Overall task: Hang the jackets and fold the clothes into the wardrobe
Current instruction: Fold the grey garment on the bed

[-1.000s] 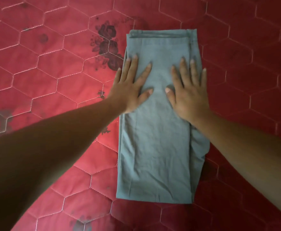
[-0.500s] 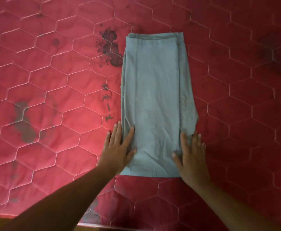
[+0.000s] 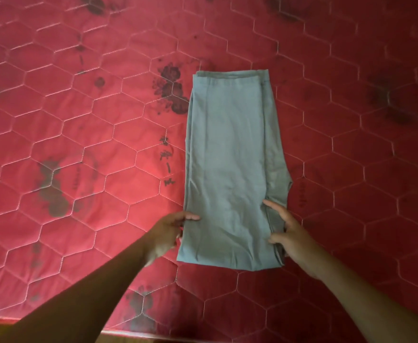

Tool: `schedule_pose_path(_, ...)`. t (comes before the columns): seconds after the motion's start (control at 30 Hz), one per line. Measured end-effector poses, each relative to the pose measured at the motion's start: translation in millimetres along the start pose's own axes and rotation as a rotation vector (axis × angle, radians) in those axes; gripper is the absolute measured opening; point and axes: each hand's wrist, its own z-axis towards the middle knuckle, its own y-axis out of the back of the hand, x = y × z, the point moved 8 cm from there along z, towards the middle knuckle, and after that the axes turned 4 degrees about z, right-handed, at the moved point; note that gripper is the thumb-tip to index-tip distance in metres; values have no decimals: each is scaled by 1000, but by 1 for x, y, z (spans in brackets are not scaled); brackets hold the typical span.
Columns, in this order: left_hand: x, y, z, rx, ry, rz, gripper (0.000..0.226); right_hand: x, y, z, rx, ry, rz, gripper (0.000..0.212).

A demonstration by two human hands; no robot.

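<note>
A red quilted mattress [image 3: 84, 134] with hexagon stitching and dark flower prints fills the view. On it, a little right of the middle, the folded grey-blue trousers [image 3: 230, 157] lie flat, the long side pointing away from the person. The right hand [image 3: 294, 236] holds the near right edge: forefinger and thumb lie spread on top, and the other fingers are hidden under the cloth. The left hand [image 3: 170, 229] pinches the near left edge, thumb on top.
</note>
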Motion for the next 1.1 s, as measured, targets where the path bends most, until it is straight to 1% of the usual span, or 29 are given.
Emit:
schedule_pose_path(0.07, -13, 9, 0, 3, -69, 6, 63, 8, 2, 0, 117, -113, 164, 81)
schedule_pose_path(0.1, -19, 14, 0, -8, -103, 15, 58, 13, 3, 0, 178, -157, 235, 78)
schedule_pose_path(0.13, -27, 19, 1, -25, -136, 33, 52, 19, 4, 2, 223, -171, 268, 76)
schedule_pose_path(0.17, -33, 23, 0, -38, -157, 53, 47, 28, 6, 4, 253, -150, 231, 75)
schedule_pose_path(0.2, -38, 26, 1, -41, -168, 60, 46, 35, 7, 9, 261, -105, 147, 75)
schedule_pose_path(0.23, -44, 29, 1, -45, -178, 58, 47, 44, 9, 13, 252, -31, 2, 76)
schedule_pose_path(0.3, -61, 33, 3, -56, -215, 56, 56, 62, 15, 19, 213, 178, -429, 73)
schedule_pose_path(0.37, -79, 38, 4, -67, -290, 115, 59, 80, 22, 21, 139, 390, -801, 59)
schedule_pose_path(0.43, -101, 43, 2, -82, -368, 166, 48, 102, 29, 20, 30, 572, -894, 44)
schedule_pose_path(0.47, -111, 48, 2, -102, -402, 177, 43, 116, 36, 21, -38, 579, -788, 40)
schedule_pose_path(0.5, -122, 52, 2, -128, -431, 185, 39, 129, 45, 23, -99, 527, -624, 41)
schedule_pose_path(0.53, -133, 58, 5, -166, -449, 173, 33, 139, 53, 28, -137, 455, -477, 43)
schedule_pose_path(0.57, -141, 67, 11, -210, -456, 153, 24, 152, 54, 32, -126, 460, -410, 44)
schedule_pose_path(0.6, -151, 78, 21, -267, -444, 132, 29, 166, 53, 37, -85, 492, -415, 36)
schedule_pose_path(0.63, -164, 88, 32, -318, -423, 135, 42, 177, 56, 49, -64, 488, -365, 20)
schedule_pose_path(0.67, -180, 94, 44, -333, -419, 124, 44, 187, 63, 66, -80, 448, -304, 4)
schedule_pose_path(0.7, -198, 98, 58, -328, -431, 84, 34, 197, 72, 86, -142, 405, -232, 14)
schedule_pose_path(0.73, -213, 100, 74, -309, -427, 17, 24, 205, 79, 107, -190, 363, -143, 18)
schedule_pose_path(0.77, -228, 100, 89, -290, -420, -84, 19, 212, 86, 128, -206, 334, -20, 16)
schedule_pose_path(0.8, -234, 102, 108, -275, -391, -192, 18, 214, 89, 150, -192, 292, 102, 14)
schedule_pose_path(0.83, -233, 103, 125, -249, -351, -270, 20, 213, 86, 167, -136, 235, 201, 20)
schedule_pose_path(0.87, -225, 100, 139, -207, -302, -313, 26, 202, 81, 181, -63, 140, 247, 29)
schedule_pose_path(0.93, -198, 90, 152, -124, -182, -327, 41, 175, 78, 186, 66, -66, 260, 48)
schedule_pose_path(1.0, -170, 84, 145, -84, -118, -305, 41, 151, 79, 182, 132, -180, 267, 56)
schedule_pose_path(1.1, -149, 81, 129, -79, -90, -260, 33, 145, 77, 175, 188, -183, 211, 52)
